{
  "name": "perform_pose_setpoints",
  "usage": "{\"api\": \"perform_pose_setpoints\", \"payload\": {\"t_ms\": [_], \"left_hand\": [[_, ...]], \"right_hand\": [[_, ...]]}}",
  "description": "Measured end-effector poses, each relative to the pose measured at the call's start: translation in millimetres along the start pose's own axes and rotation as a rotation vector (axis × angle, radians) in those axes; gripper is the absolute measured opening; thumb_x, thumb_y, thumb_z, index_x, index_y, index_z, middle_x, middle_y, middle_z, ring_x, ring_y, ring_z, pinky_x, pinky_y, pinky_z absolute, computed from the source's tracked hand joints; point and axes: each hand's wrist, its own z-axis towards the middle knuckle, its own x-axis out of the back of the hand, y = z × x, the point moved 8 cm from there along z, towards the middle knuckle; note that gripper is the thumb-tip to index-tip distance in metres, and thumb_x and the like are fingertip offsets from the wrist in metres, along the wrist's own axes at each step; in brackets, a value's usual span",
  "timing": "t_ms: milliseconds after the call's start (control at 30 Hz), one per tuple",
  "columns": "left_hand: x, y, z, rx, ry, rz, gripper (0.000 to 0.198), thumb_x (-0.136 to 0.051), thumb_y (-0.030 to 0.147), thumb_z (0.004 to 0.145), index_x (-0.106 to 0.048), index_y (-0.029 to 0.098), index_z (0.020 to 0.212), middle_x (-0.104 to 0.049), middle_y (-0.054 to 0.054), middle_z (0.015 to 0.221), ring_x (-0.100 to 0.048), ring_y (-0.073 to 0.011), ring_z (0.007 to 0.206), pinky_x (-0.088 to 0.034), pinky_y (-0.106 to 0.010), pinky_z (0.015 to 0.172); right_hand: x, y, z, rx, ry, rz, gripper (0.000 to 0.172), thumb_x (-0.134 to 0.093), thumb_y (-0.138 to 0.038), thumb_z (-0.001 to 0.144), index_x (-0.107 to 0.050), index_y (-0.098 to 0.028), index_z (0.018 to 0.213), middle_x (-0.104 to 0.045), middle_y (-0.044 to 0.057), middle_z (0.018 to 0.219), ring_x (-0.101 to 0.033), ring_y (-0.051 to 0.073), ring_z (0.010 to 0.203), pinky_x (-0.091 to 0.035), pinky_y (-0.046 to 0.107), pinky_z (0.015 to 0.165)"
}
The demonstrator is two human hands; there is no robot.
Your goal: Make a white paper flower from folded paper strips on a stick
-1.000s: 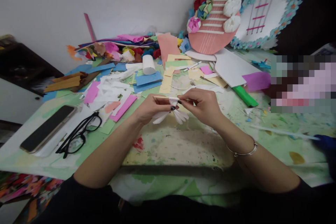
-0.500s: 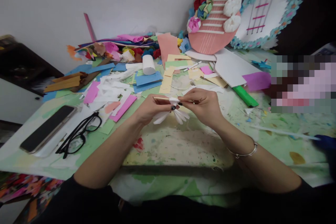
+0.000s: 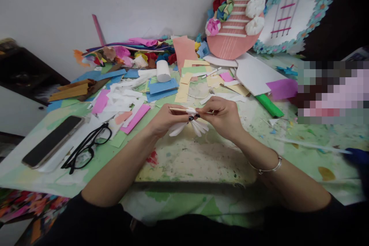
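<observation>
Both hands meet above the middle of the stained board. My left hand (image 3: 167, 121) is closed, its fingertips pinching white paper strips (image 3: 180, 128) that fan out below. A thin pale stick (image 3: 178, 109) runs crosswise between the hands, with white paper wrapped around it near the centre. My right hand (image 3: 223, 115) is closed too, fingertips pressed on the stick and the edge of the wrapped paper. The exact contact of the fingertips is partly hidden.
Left lie a phone (image 3: 53, 140) and black glasses (image 3: 86, 148). Behind are paper scraps, a white roll (image 3: 163, 71) and a pen (image 3: 211, 72). A pink paper guitar shape (image 3: 235, 44) leans at the back. Green rolled paper (image 3: 269, 105) lies right.
The white paper at the stick has shifted slightly and looks flatter around it. My right fingers have rolled a little; my left hand has barely moved.
</observation>
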Motion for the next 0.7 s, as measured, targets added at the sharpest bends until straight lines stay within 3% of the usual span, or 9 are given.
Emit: {"api": "perform_pose_setpoints", "payload": {"t_ms": [233,500,700], "left_hand": [[2.0,-3,0,-0.006,-0.006,0.041,0.021,-0.082,0.023,0.063,-0.078,0.014,0.082,-0.074,-0.008,0.074,-0.060,-0.0121,0.061,-0.040,-0.022,0.055],[-1.9,-2,-1,0.012,0.003,0.016,0.021,-0.081,0.020,0.060,-0.079,0.013,0.081,-0.074,-0.009,0.071,-0.058,-0.0112,0.057,-0.039,-0.021,0.053],[-4.4,-1,-2,-0.017,0.002,-0.030,0.020,-0.079,0.018,0.061,-0.079,0.012,0.080,-0.074,-0.008,0.074,-0.061,-0.0123,0.063,-0.045,-0.021,0.060]], "right_hand": [[0,-2,-2,0.012,0.012,0.016,0.013,-0.067,-0.018,0.077,-0.071,-0.019,0.064,-0.056,-0.001,0.061,-0.050,0.010,0.057,-0.034,0.026,0.052],[0,-7,-2,0.027,0.039,-0.001,0.015,-0.067,-0.014,0.077,-0.069,-0.018,0.062,-0.051,-0.002,0.058,-0.046,0.009,0.055,-0.032,0.026,0.051],[1,-12,-6,0.094,0.077,-0.068,0.021,-0.065,-0.015,0.080,-0.067,-0.017,0.059,-0.046,-0.002,0.058,-0.042,0.008,0.053,-0.027,0.025,0.049]]}}
